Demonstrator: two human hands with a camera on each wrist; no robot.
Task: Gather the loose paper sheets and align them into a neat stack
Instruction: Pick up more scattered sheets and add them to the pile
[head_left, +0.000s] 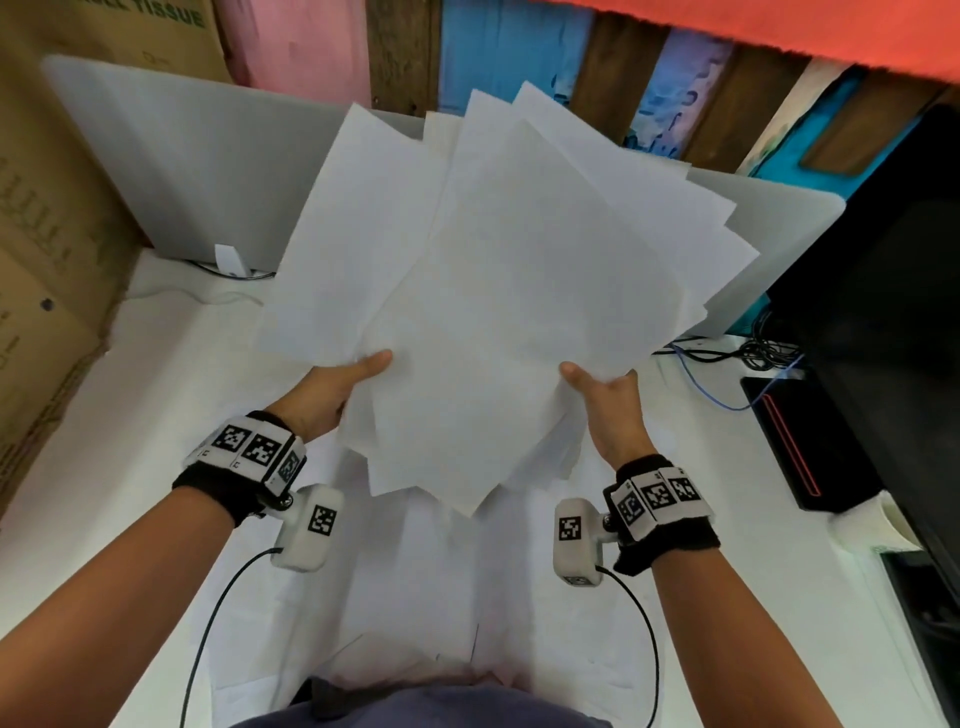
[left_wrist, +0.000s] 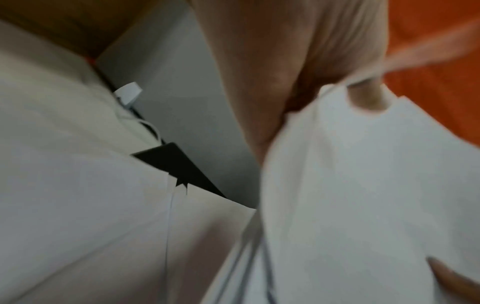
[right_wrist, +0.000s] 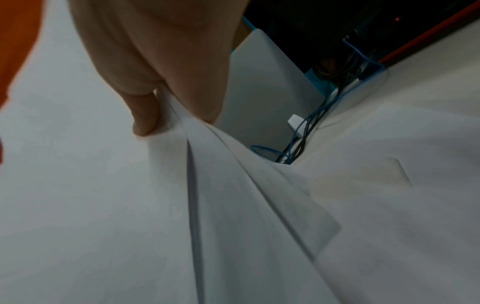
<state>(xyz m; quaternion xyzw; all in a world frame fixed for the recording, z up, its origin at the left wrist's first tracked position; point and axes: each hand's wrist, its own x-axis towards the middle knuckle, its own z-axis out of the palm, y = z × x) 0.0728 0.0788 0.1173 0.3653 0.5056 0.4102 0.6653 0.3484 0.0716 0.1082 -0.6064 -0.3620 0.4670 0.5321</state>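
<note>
A fanned bundle of several white paper sheets (head_left: 483, 280) is held up above the white table (head_left: 156, 415), corners sticking out at different angles. My left hand (head_left: 332, 387) grips its lower left edge, thumb on top. My right hand (head_left: 605, 400) grips the lower right edge, thumb on the front sheet. In the left wrist view the sheets (left_wrist: 363, 195) bend under my thumb. In the right wrist view the paper sheets (right_wrist: 103, 205) fill the frame, with my right hand (right_wrist: 158, 107) pinching them between thumb and palm. The fingers behind the paper are hidden.
Grey panels (head_left: 171, 166) stand at the back of the table. Cardboard boxes (head_left: 47, 249) line the left side. A black monitor (head_left: 893, 312), a black device (head_left: 789, 441) and tangled cables (head_left: 748, 358) sit at the right. More white paper (head_left: 415, 597) lies on the table near me.
</note>
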